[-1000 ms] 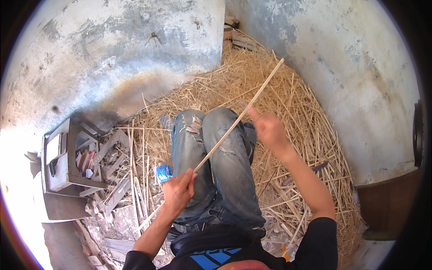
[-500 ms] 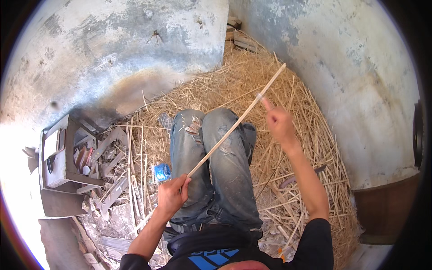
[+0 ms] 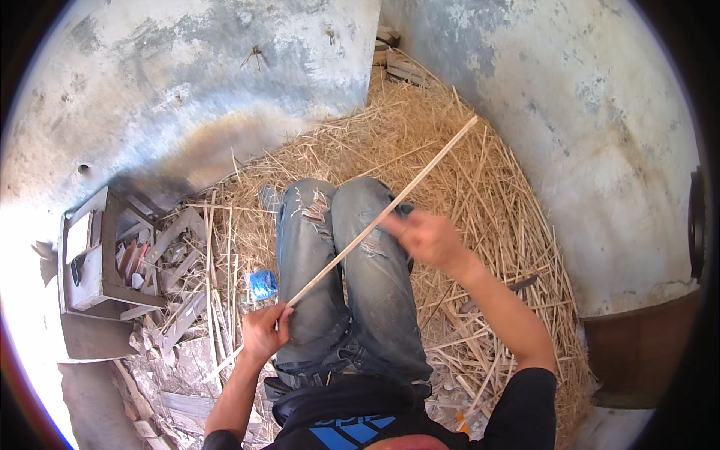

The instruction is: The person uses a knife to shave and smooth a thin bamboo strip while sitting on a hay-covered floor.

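Note:
A long, thin, pale strip of wood or bamboo (image 3: 337, 260) slants across my knees, from low on the left up to the far right. My left hand (image 3: 264, 331) is closed round its lower end, beside my left thigh. Partway along the strip, my right hand (image 3: 429, 241) is against or just beside it above my right knee. That hand's fingers are curled but smeared by motion, so what they hold is hidden. The far end of the strip juts out freely over a heap of loose straw-like shavings (image 3: 420, 112).
Several pale strips (image 3: 525, 262) lie piled at my right, with a dark, narrow tool-like object (image 3: 517, 286) among them. A blue plastic bundle (image 3: 262, 285) is by my left knee. Farther left stands a battered wooden cabinet (image 3: 112, 292) amid wood scraps. Weathered walls (image 3: 577, 150) enclose the heap.
My right hand has moved down along the strip toward me, from near its far end to above my knee. My left hand still grips the lower end, slightly farther left and lower.

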`<state>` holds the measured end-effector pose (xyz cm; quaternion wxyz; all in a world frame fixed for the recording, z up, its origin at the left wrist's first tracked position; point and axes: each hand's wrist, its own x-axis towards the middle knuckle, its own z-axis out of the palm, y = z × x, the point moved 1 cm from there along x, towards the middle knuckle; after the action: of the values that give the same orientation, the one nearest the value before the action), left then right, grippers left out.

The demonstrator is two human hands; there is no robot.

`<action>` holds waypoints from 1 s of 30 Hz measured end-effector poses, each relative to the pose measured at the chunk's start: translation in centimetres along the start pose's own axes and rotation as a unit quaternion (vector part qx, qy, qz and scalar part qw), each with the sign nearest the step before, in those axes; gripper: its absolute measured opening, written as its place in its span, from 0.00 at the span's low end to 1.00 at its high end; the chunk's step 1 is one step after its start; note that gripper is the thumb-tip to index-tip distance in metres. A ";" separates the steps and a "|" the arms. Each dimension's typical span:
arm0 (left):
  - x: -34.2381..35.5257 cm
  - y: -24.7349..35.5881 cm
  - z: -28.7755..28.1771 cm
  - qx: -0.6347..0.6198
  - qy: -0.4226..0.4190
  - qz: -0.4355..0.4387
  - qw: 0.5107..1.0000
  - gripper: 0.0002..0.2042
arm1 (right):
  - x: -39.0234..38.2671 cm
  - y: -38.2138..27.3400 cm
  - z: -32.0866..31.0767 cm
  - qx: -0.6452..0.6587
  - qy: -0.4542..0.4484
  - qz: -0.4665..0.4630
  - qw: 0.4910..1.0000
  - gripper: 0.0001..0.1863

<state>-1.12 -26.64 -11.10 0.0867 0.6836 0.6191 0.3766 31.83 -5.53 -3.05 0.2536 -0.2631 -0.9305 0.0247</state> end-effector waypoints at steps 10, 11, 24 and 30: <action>-1.7 -2.2 -5.5 0.020 -0.070 -0.056 0.996 0.05 | -1.2 11.4 -5.2 0.070 0.105 0.311 0.942 0.13; -1.6 -2.4 -5.1 0.003 -0.071 -0.067 0.995 0.04 | -0.7 10.3 -4.5 0.068 0.103 0.311 0.942 0.13; -2.2 -3.3 -4.7 -0.002 -0.064 -0.065 0.996 0.05 | -0.9 9.9 -7.9 0.272 0.232 0.424 0.832 0.26; -2.2 -3.3 -4.7 0.000 -0.078 -0.067 0.995 0.05 | -0.3 9.4 -6.0 0.186 0.240 0.399 0.865 0.27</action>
<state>-6.54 -29.56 -10.66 0.1600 0.6677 0.6550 0.3155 39.45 1.94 0.39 0.4822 -0.5576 -0.6343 0.2326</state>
